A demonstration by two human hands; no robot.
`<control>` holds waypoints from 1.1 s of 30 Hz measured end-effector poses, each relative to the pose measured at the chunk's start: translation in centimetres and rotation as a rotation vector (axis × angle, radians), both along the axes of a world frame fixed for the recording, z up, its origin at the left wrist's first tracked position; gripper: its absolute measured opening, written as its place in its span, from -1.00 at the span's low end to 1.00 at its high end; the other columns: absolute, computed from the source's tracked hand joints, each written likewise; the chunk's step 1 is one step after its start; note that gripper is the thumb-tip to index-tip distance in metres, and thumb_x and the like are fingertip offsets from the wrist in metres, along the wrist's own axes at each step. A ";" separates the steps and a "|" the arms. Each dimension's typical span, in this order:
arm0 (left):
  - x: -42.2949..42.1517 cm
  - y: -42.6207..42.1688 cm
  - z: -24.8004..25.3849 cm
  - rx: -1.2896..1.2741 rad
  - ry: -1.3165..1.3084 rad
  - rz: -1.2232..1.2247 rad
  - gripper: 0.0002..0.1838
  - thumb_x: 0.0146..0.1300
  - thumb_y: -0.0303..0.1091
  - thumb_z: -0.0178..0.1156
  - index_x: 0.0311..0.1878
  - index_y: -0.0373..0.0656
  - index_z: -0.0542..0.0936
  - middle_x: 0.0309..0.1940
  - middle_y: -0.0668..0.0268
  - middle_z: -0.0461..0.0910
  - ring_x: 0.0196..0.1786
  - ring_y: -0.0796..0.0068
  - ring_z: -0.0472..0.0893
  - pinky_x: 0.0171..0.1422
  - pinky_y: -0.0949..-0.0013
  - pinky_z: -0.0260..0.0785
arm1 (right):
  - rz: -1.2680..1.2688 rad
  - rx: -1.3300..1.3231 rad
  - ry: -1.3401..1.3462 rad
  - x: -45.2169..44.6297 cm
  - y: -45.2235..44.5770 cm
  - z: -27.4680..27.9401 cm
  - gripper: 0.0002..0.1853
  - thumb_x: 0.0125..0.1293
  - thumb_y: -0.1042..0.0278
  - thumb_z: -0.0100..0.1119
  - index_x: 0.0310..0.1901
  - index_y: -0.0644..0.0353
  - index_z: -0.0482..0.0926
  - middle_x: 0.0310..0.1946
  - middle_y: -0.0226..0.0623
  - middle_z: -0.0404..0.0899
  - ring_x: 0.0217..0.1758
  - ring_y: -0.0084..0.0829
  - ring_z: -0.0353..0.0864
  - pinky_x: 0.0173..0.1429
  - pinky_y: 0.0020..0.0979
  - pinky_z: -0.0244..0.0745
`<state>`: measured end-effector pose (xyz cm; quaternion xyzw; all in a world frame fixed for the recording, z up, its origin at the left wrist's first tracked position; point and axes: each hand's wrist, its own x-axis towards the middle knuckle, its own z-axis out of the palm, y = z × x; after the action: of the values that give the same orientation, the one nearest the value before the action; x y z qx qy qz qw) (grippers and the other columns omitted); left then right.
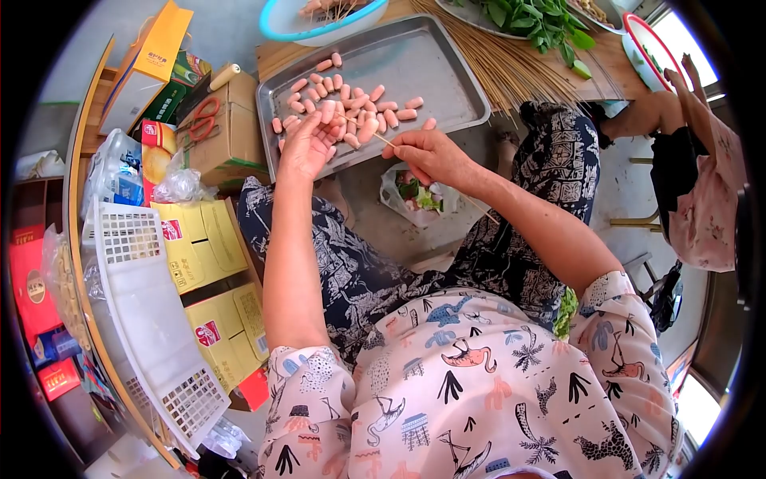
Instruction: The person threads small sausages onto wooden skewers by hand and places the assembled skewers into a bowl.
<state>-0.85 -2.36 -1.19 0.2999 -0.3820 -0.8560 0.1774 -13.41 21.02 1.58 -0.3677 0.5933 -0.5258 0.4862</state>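
Note:
My right hand (428, 153) is closed round a thin wooden skewer (384, 140). The skewer's tail runs back past my wrist, and its front part points toward my left hand (307, 144). That hand is raised over the near left part of the metal tray (447, 88), fingers curled, with a small pink sausage (328, 111) at its fingertips. Another sausage (368, 130) lies along the skewer's line; whether it is pierced I cannot tell. Many short sausages (357, 102) are scattered across the tray's left half.
A blue-rimmed bowl (323, 33) holding skewered food stands behind the tray. Loose skewers (511, 68) fan out to its right, near green leaves (535, 20). Scissors (204, 120) lie on a cardboard box (227, 132) at left. A plastic bag of scraps (416, 198) sits below. Another person sits at right.

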 end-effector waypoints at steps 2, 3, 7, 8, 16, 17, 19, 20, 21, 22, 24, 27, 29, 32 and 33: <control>0.0 0.1 -0.1 -0.039 0.012 -0.019 -0.80 0.24 -0.39 0.20 -0.08 -0.19 0.52 -0.20 0.25 0.57 -0.15 0.45 0.56 -0.08 0.42 0.48 | -0.001 0.002 -0.001 0.0 0.0 0.0 -0.76 0.37 0.32 -0.07 -0.18 0.29 0.56 -0.80 -0.49 0.32 -0.76 -0.70 0.26 -0.63 -0.56 0.14; -0.1 0.1 -0.1 -0.039 0.013 -0.019 -0.80 0.24 -0.39 0.20 -0.08 -0.19 0.52 -0.20 0.25 0.57 -0.15 0.45 0.56 -0.08 0.42 0.48 | 0.002 0.000 -0.001 0.0 0.0 -0.1 -0.76 0.37 0.32 -0.07 -0.19 0.29 0.56 -0.80 -0.49 0.32 -0.76 -0.70 0.26 -0.63 -0.56 0.14; -0.2 0.2 -0.2 -0.048 0.021 -0.016 -0.80 0.23 -0.38 0.22 -0.10 -0.19 0.52 -0.21 0.25 0.57 -0.16 0.44 0.57 -0.08 0.42 0.48 | 0.001 0.000 -0.001 0.0 0.0 -0.1 -0.76 0.38 0.33 -0.08 -0.19 0.30 0.55 -0.80 -0.49 0.31 -0.76 -0.70 0.25 -0.64 -0.56 0.14; -0.2 0.2 -0.2 -0.049 0.022 -0.015 -0.79 0.23 -0.38 0.22 -0.10 -0.19 0.52 -0.21 0.24 0.57 -0.16 0.44 0.56 -0.08 0.42 0.48 | 0.000 0.000 -0.001 0.0 0.0 -0.1 -0.76 0.38 0.33 -0.08 -0.19 0.30 0.55 -0.80 -0.49 0.31 -0.76 -0.70 0.25 -0.64 -0.56 0.14; -0.2 0.3 -0.2 -0.055 0.025 -0.020 -0.76 0.23 -0.38 0.22 -0.07 -0.24 0.51 -0.19 0.24 0.57 -0.15 0.45 0.56 -0.07 0.43 0.47 | -0.002 0.006 0.001 0.1 -0.1 -0.2 -0.76 0.38 0.34 -0.09 -0.19 0.30 0.55 -0.79 -0.49 0.32 -0.76 -0.70 0.25 -0.64 -0.56 0.14; -0.2 0.3 -0.1 -0.059 0.019 -0.016 -0.75 0.23 -0.38 0.22 -0.06 -0.25 0.50 -0.18 0.24 0.57 -0.14 0.46 0.55 -0.07 0.43 0.47 | -0.002 0.007 0.001 0.1 -0.1 -0.2 -0.76 0.38 0.34 -0.09 -0.19 0.30 0.55 -0.79 -0.49 0.32 -0.76 -0.70 0.25 -0.64 -0.56 0.14; -0.2 0.4 0.0 -0.063 0.022 -0.020 -0.74 0.23 -0.39 0.22 -0.05 -0.26 0.50 -0.18 0.24 0.57 -0.14 0.46 0.55 -0.06 0.43 0.47 | -0.006 0.014 0.018 0.1 -0.1 -0.2 -0.76 0.38 0.34 -0.09 -0.19 0.30 0.55 -0.78 -0.48 0.32 -0.76 -0.69 0.26 -0.64 -0.56 0.14; -0.2 0.4 0.0 -0.066 0.026 -0.024 -0.73 0.24 -0.39 0.22 -0.04 -0.27 0.50 -0.17 0.24 0.57 -0.14 0.46 0.55 -0.06 0.43 0.46 | -0.006 0.014 0.018 0.1 -0.1 -0.3 -0.76 0.38 0.34 -0.09 -0.19 0.30 0.55 -0.78 -0.48 0.32 -0.76 -0.69 0.26 -0.64 -0.56 0.14; -0.2 0.4 0.1 -0.066 0.026 -0.024 -0.73 0.23 -0.39 0.22 -0.04 -0.27 0.50 -0.17 0.24 0.57 -0.14 0.46 0.55 -0.06 0.43 0.46 | -0.006 0.015 0.012 0.1 -0.2 -0.3 -0.76 0.38 0.34 -0.09 -0.19 0.30 0.55 -0.78 -0.48 0.32 -0.76 -0.69 0.26 -0.64 -0.56 0.14; -0.2 0.5 0.1 -0.058 0.027 -0.022 -0.74 0.23 -0.39 0.22 -0.05 -0.27 0.50 -0.17 0.24 0.57 -0.14 0.46 0.55 -0.06 0.43 0.46 | -0.005 0.017 0.005 0.1 -0.2 -0.3 -0.76 0.38 0.34 -0.09 -0.19 0.31 0.55 -0.78 -0.48 0.32 -0.76 -0.69 0.26 -0.64 -0.56 0.15; -0.2 0.6 0.3 -0.050 0.029 -0.019 -0.74 0.22 -0.39 0.23 -0.05 -0.27 0.51 -0.17 0.24 0.57 -0.13 0.46 0.55 -0.07 0.43 0.46 | 0.000 0.013 0.004 0.1 -0.2 -0.3 -0.76 0.38 0.34 -0.09 -0.19 0.31 0.55 -0.77 -0.48 0.33 -0.76 -0.69 0.26 -0.64 -0.56 0.15; -0.2 0.7 0.5 -0.052 0.041 -0.038 -0.73 0.21 -0.40 0.25 -0.06 -0.27 0.52 -0.16 0.23 0.57 -0.13 0.46 0.54 -0.07 0.44 0.45 | 0.005 0.010 0.001 0.1 -0.2 -0.3 -0.75 0.38 0.33 -0.08 -0.18 0.32 0.55 -0.77 -0.48 0.33 -0.75 -0.69 0.27 -0.64 -0.56 0.15; -0.2 0.8 0.5 -0.036 0.055 -0.049 -0.71 0.19 -0.40 0.26 -0.04 -0.29 0.53 -0.16 0.23 0.57 -0.14 0.46 0.54 -0.06 0.44 0.44 | 0.006 0.012 -0.001 0.1 -0.2 -0.3 -0.75 0.38 0.33 -0.08 -0.18 0.32 0.54 -0.77 -0.48 0.32 -0.75 -0.69 0.27 -0.64 -0.56 0.15; -0.3 0.8 0.4 -0.015 0.056 -0.051 -0.69 0.18 -0.41 0.27 -0.03 -0.31 0.53 -0.18 0.23 0.57 -0.14 0.46 0.54 -0.05 0.44 0.44 | 0.003 0.015 -0.009 0.1 -0.1 -0.1 -0.75 0.38 0.33 -0.08 -0.17 0.32 0.54 -0.77 -0.48 0.32 -0.75 -0.69 0.27 -0.64 -0.57 0.14; -0.3 0.8 0.3 -0.015 0.056 -0.051 -0.69 0.18 -0.41 0.27 -0.03 -0.31 0.53 -0.18 0.23 0.57 -0.14 0.46 0.54 -0.05 0.44 0.44 | 0.006 0.014 -0.007 0.2 -0.1 -0.1 -0.75 0.39 0.33 -0.08 -0.17 0.32 0.54 -0.77 -0.48 0.32 -0.75 -0.69 0.26 -0.64 -0.57 0.14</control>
<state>-1.17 -1.60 -0.85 0.2648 -0.3908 -0.8653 0.1684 -13.26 20.90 1.52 -0.3644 0.5942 -0.5212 0.4924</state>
